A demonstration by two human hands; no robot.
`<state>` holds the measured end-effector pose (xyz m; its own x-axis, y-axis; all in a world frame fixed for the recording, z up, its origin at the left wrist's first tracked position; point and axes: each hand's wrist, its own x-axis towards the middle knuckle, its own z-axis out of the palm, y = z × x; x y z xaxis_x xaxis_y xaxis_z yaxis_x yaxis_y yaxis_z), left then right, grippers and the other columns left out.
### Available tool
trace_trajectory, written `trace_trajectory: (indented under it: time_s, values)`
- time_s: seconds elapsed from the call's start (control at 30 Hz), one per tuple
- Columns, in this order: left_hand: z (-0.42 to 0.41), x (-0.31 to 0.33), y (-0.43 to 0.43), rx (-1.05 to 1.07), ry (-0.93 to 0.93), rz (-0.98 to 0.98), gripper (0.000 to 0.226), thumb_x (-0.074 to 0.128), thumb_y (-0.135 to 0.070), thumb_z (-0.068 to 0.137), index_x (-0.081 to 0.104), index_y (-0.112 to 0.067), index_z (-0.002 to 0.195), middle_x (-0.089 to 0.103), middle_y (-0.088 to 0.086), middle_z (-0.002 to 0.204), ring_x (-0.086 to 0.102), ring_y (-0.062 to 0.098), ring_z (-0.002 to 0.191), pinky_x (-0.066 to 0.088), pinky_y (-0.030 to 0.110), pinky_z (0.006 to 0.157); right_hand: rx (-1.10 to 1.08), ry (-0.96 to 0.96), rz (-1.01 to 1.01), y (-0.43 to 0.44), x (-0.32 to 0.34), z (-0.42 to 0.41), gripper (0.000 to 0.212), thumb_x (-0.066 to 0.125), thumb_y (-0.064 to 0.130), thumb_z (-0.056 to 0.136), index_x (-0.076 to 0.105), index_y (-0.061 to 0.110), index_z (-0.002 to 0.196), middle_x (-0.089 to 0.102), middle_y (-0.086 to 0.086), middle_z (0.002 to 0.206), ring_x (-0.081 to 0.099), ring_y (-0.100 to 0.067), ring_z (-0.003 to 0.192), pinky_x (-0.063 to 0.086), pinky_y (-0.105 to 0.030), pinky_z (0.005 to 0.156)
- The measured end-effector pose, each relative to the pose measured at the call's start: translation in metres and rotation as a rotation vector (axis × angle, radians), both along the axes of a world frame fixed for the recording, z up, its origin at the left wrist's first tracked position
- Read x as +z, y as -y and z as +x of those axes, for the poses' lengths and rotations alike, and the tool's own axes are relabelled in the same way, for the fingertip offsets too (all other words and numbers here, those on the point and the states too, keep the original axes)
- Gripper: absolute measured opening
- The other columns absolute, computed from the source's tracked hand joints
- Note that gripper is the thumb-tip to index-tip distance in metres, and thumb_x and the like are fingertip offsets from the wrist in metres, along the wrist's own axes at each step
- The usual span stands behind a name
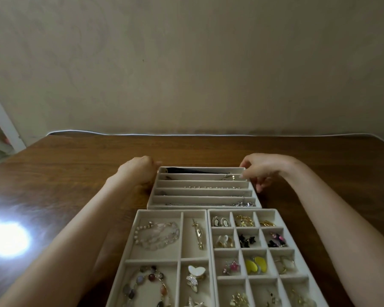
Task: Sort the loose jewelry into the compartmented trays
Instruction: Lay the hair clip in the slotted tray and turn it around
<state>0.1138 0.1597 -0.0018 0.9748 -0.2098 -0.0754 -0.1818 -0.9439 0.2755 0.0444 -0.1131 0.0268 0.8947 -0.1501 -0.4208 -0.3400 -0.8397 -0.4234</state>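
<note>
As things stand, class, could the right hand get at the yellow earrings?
Probably yes: the right hand only holds the slotted tray's edge, and the yellow earrings lie uncovered in an open compartment.

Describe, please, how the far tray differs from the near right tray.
The far tray has long narrow slots running side to side; the near right tray has a grid of small cells. The far tray holds chains laid lengthwise; the near right tray holds earrings. The left hand and right hand are at the far tray's far corners; neither touches the near right tray. Both trays are pale and rest on the wooden table.
</note>
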Motion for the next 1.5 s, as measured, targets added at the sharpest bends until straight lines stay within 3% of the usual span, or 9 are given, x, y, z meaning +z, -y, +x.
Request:
trace_trajectory:
  time_s: [0.13,0.3,0.47,0.67,0.77,0.87,0.97,1.3,1.5]
  values:
    - [-0.006,0.011,0.003,-0.069,-0.278,-0.062,0.032,0.033,-0.023,0.101,0.050,-0.001,0.116,0.056,0.006,0.070,0.048,0.013,0.051,0.039,0.019,0.042,0.016,-0.051,0.074,0.000,0.000,-0.004,0.044,0.050,0.005,0.094,0.039,0.012,0.136,0.066,-0.015,0.093,0.063,-0.014,0.057,0.054,-0.026,0.056]
    - [-0.003,-0.011,0.005,-0.040,-0.013,-0.054,0.037,0.041,-0.026,0.098,0.044,-0.004,0.128,0.059,0.012,0.113,0.055,0.019,0.089,0.043,0.026,0.070,-0.090,0.215,0.043,-0.005,-0.025,-0.006,0.031,0.044,0.012,0.097,0.049,0.008,0.127,0.068,-0.014,0.094,0.056,-0.012,0.054,0.045,-0.022,0.046]
    - [-0.007,-0.009,-0.001,-0.018,0.118,-0.202,0.033,0.046,-0.030,0.096,0.051,-0.007,0.119,0.063,0.010,0.111,0.055,0.017,0.086,0.042,0.029,0.068,-0.186,0.453,0.147,-0.007,-0.035,-0.014,0.030,0.048,0.018,0.096,0.059,0.002,0.120,0.067,-0.016,0.099,0.052,-0.014,0.063,0.044,-0.029,0.061]
    - [-0.049,0.032,-0.012,-0.032,0.253,-0.254,0.034,0.050,-0.028,0.094,0.055,-0.007,0.120,0.063,0.014,0.117,0.058,0.030,0.105,0.045,0.034,0.079,-0.175,0.554,0.284,-0.002,-0.010,-0.047,0.035,0.053,0.020,0.094,0.055,0.011,0.128,0.066,-0.012,0.103,0.049,-0.010,0.057,0.036,-0.020,0.048]
    - [-0.083,0.036,-0.023,-0.052,0.124,-0.322,0.032,0.053,-0.028,0.091,0.054,-0.010,0.117,0.065,0.011,0.101,0.063,0.026,0.082,0.053,0.036,0.070,-0.140,0.487,0.340,-0.001,-0.004,-0.081,0.031,0.054,0.016,0.092,0.058,0.013,0.122,0.063,-0.009,0.077,0.044,-0.007,0.042,0.033,-0.017,0.039]
    - [-0.115,0.032,-0.031,-0.076,-0.012,-0.382,0.027,0.055,-0.025,0.090,0.050,-0.012,0.113,0.061,0.007,0.078,0.055,0.014,0.051,0.043,0.026,0.044,-0.117,0.380,0.398,-0.003,-0.001,-0.116,0.025,0.056,0.014,0.092,0.056,0.016,0.117,0.060,-0.002,0.067,0.045,-0.004,0.039,0.032,-0.015,0.036]
    - [-0.139,0.027,-0.035,-0.136,-0.100,-0.392,0.022,0.055,-0.019,0.091,0.047,-0.011,0.110,0.062,0.007,0.063,0.050,0.011,0.039,0.039,0.024,0.039,-0.113,0.306,0.432,-0.005,-0.003,-0.145,0.025,0.056,0.010,0.092,0.056,0.014,0.117,0.060,-0.002,0.062,0.047,-0.005,0.039,0.033,-0.015,0.035]
    - [-0.182,0.020,-0.056,-0.197,-0.216,-0.402,0.016,0.051,-0.009,0.090,0.046,-0.009,0.105,0.062,0.015,0.063,0.050,0.017,0.042,0.038,0.023,0.038,-0.050,0.191,0.405,-0.022,-0.006,-0.190,0.034,0.052,0.008,0.093,0.048,0.011,0.127,0.060,-0.007,0.060,0.047,-0.006,0.037,0.033,-0.016,0.034]
    - [-0.174,0.017,-0.065,-0.258,-0.102,-0.366,0.014,0.060,-0.031,0.089,0.057,-0.018,0.094,0.064,-0.001,0.065,0.050,0.007,0.048,0.039,0.019,0.048,0.037,0.237,0.324,-0.017,0.002,-0.192,0.024,0.061,0.014,0.090,0.059,0.020,0.113,0.056,0.000,0.060,0.043,-0.008,0.046,0.032,-0.017,0.042]
